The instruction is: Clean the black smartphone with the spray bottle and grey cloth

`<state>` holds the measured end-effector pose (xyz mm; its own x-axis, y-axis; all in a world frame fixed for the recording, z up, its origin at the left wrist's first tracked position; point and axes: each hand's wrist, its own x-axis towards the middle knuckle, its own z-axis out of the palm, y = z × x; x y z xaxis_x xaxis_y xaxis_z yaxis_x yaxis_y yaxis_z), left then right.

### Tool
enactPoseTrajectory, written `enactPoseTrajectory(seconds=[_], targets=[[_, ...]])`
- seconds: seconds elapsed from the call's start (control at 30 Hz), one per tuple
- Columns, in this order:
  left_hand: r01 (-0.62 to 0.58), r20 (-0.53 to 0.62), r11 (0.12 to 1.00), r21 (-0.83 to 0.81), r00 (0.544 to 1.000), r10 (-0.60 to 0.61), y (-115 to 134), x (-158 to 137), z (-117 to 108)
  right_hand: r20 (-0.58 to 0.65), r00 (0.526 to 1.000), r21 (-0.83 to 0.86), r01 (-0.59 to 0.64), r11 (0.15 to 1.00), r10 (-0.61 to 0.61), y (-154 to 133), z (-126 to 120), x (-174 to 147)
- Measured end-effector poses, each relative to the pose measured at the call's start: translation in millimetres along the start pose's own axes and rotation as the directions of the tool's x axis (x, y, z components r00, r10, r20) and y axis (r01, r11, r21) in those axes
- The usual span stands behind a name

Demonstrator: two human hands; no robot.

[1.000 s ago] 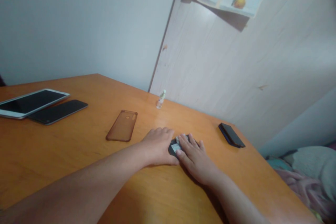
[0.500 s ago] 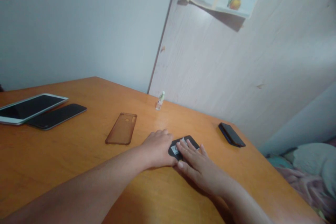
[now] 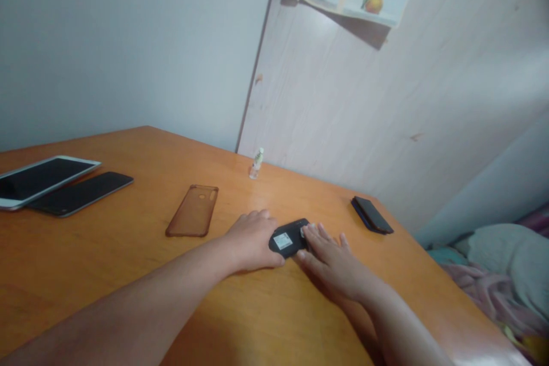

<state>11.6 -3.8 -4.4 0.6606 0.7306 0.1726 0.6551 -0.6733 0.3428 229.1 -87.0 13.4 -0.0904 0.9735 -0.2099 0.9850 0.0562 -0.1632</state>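
Now my right grip (image 3: 332,263) has slid right along the black phone (image 3: 295,233), baring the white label (image 3: 283,241) that its fingers partly covered a second ago; the print is too small to read. My left grip (image 3: 253,242) is, as before, clamped on the phone's left end, flat on the worktop (image 3: 266,309) between my hands. My right fingers are stretched apart, tips on a whitish wad (image 3: 302,232) at the right end. Far off stands a small clear bottle (image 3: 256,164), its contents hard to tell; left lies a brown translucent case (image 3: 193,211)
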Motion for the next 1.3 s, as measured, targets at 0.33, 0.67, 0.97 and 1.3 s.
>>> enactPoseTrajectory(seconds=[0.33,0.67,0.97,1.3], targets=[[-0.007,0.01,1.0,-0.025,1.0,0.007,-1,0,1,-0.039,0.991,0.072,0.133,0.989,-0.13,-1,12,14],[-0.013,0.017,0.999,-0.043,1.0,0.014,0,-1,-1,-0.068,0.978,0.046,0.2,0.979,-0.196,-5,14,21],[0.024,-0.014,0.992,-0.125,1.0,-0.026,-5,3,11,-0.125,0.99,0.013,0.072,0.997,-0.07,-9,14,31],[0.041,0.0,0.99,-0.138,0.999,-0.041,-5,2,9,-0.086,0.987,0.009,0.139,0.99,-0.137,-16,10,23]])
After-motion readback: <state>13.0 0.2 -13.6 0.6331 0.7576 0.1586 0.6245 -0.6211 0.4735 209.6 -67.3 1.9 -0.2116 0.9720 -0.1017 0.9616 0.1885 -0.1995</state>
